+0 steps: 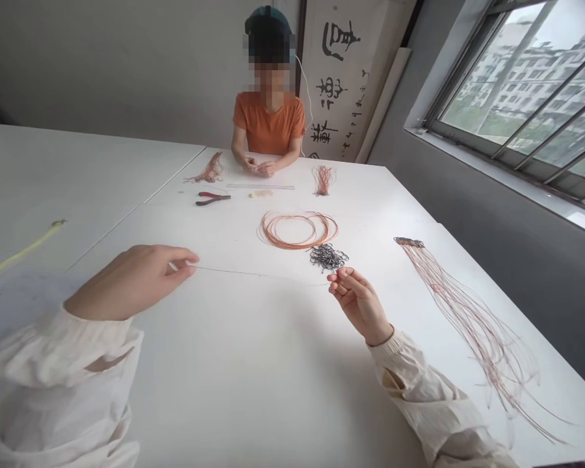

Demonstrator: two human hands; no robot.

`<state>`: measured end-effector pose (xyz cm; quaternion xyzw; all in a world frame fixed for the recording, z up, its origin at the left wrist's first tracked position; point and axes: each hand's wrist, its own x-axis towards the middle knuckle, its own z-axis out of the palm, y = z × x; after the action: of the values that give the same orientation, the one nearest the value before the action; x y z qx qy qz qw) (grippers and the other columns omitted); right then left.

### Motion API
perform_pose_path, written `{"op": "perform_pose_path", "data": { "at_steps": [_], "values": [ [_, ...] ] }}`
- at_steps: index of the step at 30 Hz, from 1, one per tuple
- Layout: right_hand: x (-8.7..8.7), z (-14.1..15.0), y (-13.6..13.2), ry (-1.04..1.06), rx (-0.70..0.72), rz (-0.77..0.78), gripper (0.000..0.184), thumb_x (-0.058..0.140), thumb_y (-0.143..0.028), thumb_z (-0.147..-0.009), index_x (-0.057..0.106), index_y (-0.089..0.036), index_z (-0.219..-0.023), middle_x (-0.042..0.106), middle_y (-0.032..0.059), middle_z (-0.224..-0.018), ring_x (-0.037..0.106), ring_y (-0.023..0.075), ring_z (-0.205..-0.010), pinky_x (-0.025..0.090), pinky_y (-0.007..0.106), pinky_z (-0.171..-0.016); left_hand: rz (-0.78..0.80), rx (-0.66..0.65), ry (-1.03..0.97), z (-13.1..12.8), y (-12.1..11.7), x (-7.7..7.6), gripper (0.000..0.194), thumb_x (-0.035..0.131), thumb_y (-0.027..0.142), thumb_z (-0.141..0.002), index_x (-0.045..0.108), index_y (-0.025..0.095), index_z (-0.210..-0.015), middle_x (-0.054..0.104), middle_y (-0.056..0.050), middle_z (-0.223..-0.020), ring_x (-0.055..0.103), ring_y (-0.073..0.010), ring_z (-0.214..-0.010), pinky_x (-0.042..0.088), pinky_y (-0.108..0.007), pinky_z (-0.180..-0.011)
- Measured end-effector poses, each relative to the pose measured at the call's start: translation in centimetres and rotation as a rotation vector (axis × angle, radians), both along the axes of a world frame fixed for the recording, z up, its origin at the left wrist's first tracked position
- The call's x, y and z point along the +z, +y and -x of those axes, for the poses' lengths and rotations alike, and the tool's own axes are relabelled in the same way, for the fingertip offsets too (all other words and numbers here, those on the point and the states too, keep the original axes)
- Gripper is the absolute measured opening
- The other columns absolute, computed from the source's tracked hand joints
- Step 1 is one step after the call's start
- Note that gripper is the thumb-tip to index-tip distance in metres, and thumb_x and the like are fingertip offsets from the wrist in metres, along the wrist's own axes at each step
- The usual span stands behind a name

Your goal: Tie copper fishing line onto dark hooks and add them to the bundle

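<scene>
Item 1: thin strand [244, 272], one length, stretched nearly straight above the worktop [244, 364]. I log it lying between the two hands, one end at the fingertips of each, its line dropping slightly toward the right.

Item 2: left hand [121, 279], thumb and forefinger pinching the strand; back of the hand uppermost, pale loose sleeve at the wrist.

Item 3: right hand [361, 299], thumb and fingers pinched at the strand's other end, other fingers curled. Whether it also grips a small piece, I cannot tell.

Item 4: heap of small dark metal pieces [327, 257], just beyond the right fingertips.

Item 5: coil of copper-coloured line [292, 246], loosely looped, touching or nearly touching the far side of the heap.

Item 6: long bundle of reddish strands [448, 292], dark pieces gathered at its far end, loose ends fanned toward me, right of the right hand.

Item 7: pliers [219, 197], beyond the left hand, near a clear ruler [260, 187].

Item 8: co-worker in an orange top [269, 123], seated across from me, both hands together at the far edge.
</scene>
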<state>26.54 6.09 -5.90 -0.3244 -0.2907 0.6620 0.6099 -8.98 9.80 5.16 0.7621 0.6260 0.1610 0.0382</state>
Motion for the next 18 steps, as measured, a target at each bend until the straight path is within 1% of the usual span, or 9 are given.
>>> {"op": "perform_pose_path", "data": {
  "at_steps": [2, 3, 4, 6, 8, 9, 13, 16, 18],
  "values": [
    [-0.3, 1.6, -0.5, -0.043, 0.028, -0.033, 0.011, 0.070, -0.027, -0.086, 0.063, -0.020, -0.090, 0.070, 0.0058, -0.092, 0.062, 0.0137, -0.075, 0.049, 0.028, -0.076, -0.038, -0.059, -0.081, -2.9, -0.6, -1.0, 0.035, 0.060, 0.039, -0.079, 0.072, 0.021, -0.107, 0.067, -0.007, -0.120, 0.066, -0.0159, -0.061, 0.055, -0.035, -0.074],
    [-0.4, 2.4, -0.8, -0.076, 0.034, -0.058, 0.011, 0.069, -0.028, -0.087, 0.063, -0.020, -0.090, 0.070, 0.0060, -0.095, 0.061, 0.0134, -0.074, 0.049, 0.030, -0.077, 0.007, -0.158, -0.219, -4.9, -0.9, -1.7, 0.038, 0.058, 0.040, -0.081, 0.070, 0.020, -0.112, 0.060, -0.009, -0.132, 0.068, -0.0150, -0.065, 0.056, -0.034, -0.077],
    [-0.5, 3.1, -1.1, -0.118, 0.027, -0.086, 0.011, 0.069, -0.028, -0.087, 0.063, -0.020, -0.090, 0.069, 0.0058, -0.098, 0.059, 0.0123, -0.072, 0.048, 0.030, -0.077, 0.084, -0.241, -0.393, -6.9, -1.2, -2.6, 0.040, 0.058, 0.041, -0.082, 0.068, 0.019, -0.115, 0.059, -0.010, -0.134, 0.069, -0.0150, -0.068, 0.057, -0.031, -0.075],
    [-0.6, 4.4, -1.5, -0.202, -0.023, -0.143, 0.011, 0.070, -0.028, -0.086, 0.064, -0.020, -0.088, 0.066, 0.0038, -0.095, 0.054, 0.0107, -0.069, 0.047, 0.028, -0.075, 0.334, -0.381, -0.627, -10.9, -1.7, -4.6, 0.038, 0.058, 0.038, -0.085, 0.068, 0.016, -0.114, 0.067, -0.011, -0.119, 0.071, -0.0154, -0.068, 0.058, -0.028, -0.069],
    [-0.7, 5.1, -1.7, -0.263, -0.072, -0.176, 0.012, 0.069, -0.030, -0.085, 0.063, -0.020, -0.086, 0.062, 0.0017, -0.085, 0.051, 0.0116, -0.069, 0.047, 0.028, -0.070, 0.513, -0.464, -0.774, -14.0, -2.0, -6.6, 0.027, 0.057, 0.034, -0.087, 0.071, 0.014, -0.096, 0.073, -0.008, -0.092, 0.071, -0.0179, -0.073, 0.057, -0.026, -0.069],
    [-0.8, 5.2, -1.7, -0.307, -0.090, -0.185, 0.013, 0.067, -0.032, -0.086, 0.062, -0.020, -0.087, 0.059, 0.0011, -0.080, 0.051, 0.0127, -0.069, 0.047, 0.028, -0.067, 0.549, -0.472, -0.833, -15.1, -1.9, -7.5, 0.025, 0.058, 0.034, -0.086, 0.071, 0.013, -0.086, 0.072, -0.007, -0.080, 0.070, -0.0183, -0.072, 0.056, -0.026, -0.066],
    [-1.1, 3.6, -0.6, -0.605, -0.158, -0.202, 0.021, 0.057, -0.042, -0.090, 0.060, -0.021, -0.090, 0.059, 0.0023, -0.077, 0.053, 0.0154, -0.067, 0.050, 0.031, -0.063, 0.536, -0.462, -0.875, -16.8, -0.9, -10.2, 0.028, 0.060, 0.037, -0.086, 0.070, 0.013, -0.075, 0.068, -0.005, -0.068, 0.066, -0.0162, -0.065, 0.053, -0.025, -0.062],
    [-1.8, 0.2, 1.7, -0.782, -0.237, -0.197, 0.023, 0.059, -0.041, -0.086, 0.065, -0.020, -0.093, 0.064, 0.0057, -0.087, 0.055, 0.0165, -0.072, 0.049, 0.033, -0.073, 0.509, -0.427, -0.878, -16.6, 0.2, -11.9, 0.029, 0.063, 0.040, -0.084, 0.072, 0.012, -0.078, 0.069, -0.005, -0.071, 0.063, -0.0155, -0.063, 0.052, -0.026, -0.063],
    [-2.6, -2.6, 3.5, -0.926, -0.319, -0.174, 0.021, 0.065, -0.037, -0.078, 0.068, -0.019, -0.088, 0.065, 0.0069, -0.091, 0.053, 0.0170, -0.071, 0.046, 0.034, -0.075, 0.496, -0.403, -0.873, -16.2, 0.8, -13.0, 0.030, 0.064, 0.040, -0.083, 0.073, 0.012, -0.080, 0.070, -0.006, -0.073, 0.064, -0.0167, -0.066, 0.052, -0.026, -0.065]
  ]
}}
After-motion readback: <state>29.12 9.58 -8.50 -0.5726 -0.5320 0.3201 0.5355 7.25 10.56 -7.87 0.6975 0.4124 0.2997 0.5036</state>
